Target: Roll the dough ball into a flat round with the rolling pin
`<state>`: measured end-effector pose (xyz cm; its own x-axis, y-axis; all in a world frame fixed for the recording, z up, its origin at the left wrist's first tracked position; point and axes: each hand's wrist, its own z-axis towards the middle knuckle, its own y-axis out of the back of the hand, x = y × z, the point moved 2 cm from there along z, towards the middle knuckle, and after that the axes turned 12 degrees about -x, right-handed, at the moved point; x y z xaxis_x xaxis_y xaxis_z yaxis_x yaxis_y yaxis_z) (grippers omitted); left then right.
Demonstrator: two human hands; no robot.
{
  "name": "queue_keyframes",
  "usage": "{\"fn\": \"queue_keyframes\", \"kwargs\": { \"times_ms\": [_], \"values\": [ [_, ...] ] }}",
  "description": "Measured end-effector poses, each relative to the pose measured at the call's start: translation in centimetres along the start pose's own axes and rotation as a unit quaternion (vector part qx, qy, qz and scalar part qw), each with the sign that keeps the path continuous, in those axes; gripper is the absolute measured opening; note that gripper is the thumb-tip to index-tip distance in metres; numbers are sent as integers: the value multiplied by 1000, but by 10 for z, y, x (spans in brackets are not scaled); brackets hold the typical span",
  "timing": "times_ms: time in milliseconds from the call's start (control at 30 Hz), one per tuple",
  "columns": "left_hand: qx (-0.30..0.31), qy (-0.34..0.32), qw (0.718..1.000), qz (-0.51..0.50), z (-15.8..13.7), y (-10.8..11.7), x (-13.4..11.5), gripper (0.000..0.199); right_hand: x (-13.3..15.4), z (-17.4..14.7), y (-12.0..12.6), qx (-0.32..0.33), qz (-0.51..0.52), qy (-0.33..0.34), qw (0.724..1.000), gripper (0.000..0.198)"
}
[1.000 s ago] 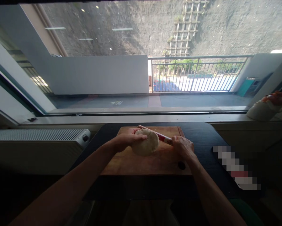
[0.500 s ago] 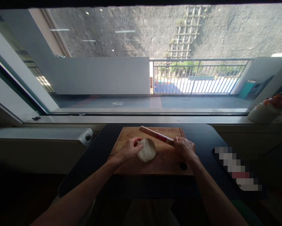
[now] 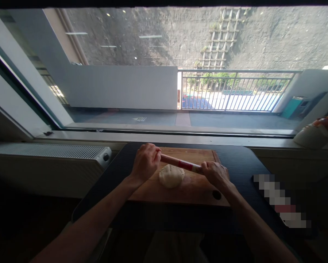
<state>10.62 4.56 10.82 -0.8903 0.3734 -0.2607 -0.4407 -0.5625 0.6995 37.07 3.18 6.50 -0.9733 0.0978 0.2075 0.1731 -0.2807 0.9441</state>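
Observation:
A wooden rolling pin (image 3: 180,163) with a red label is held between my two hands, slanting down to the right. My left hand (image 3: 147,160) is closed around its far left end. On the right end, my right hand (image 3: 215,172) has its fingers wrapped round the wood. Just below the pin, a flattened round of pale dough (image 3: 171,178) lies on the wooden cutting board (image 3: 191,195). Whether the pin touches the dough's upper edge I cannot tell.
The board rests on a dark table (image 3: 243,171). A blurred-out flat object (image 3: 282,202) lies at the table's right edge. To the left stands a white radiator (image 3: 70,151); behind runs a window sill (image 3: 180,137) with a white pot-like object (image 3: 313,135) at its right.
My left hand has let go of the dough, moved up and taken hold of the rolling pin's left end. The dough now lies flat. My right hand still grips the pin.

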Motion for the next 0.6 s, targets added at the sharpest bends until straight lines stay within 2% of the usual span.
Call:
{"fn": "queue_keyframes", "kwargs": {
  "times_ms": [100, 167, 267, 333, 467, 600],
  "values": [
    [35, 1, 999, 39, 7, -11, 5, 27, 19, -14, 0, -14, 13, 53, 998, 52],
    [69, 18, 996, 61, -1, -23, 9, 30, 28, -23, -2, -22, 19, 77, 997, 49],
    [79, 58, 990, 104, -19, -34, 13, 37, 33, -33, -6, -62, 12, 92, 994, 44],
    [83, 53, 988, 117, -25, -33, 11, 37, 31, -34, -7, -76, 5, 92, 993, 40],
    [151, 25, 983, 98, -16, -24, 9, 39, 29, -24, -5, -21, 11, 91, 996, 44],
    [120, 33, 985, 119, -5, -26, 17, 44, 38, -15, -3, -49, 14, 91, 995, 48]
  ]
}}
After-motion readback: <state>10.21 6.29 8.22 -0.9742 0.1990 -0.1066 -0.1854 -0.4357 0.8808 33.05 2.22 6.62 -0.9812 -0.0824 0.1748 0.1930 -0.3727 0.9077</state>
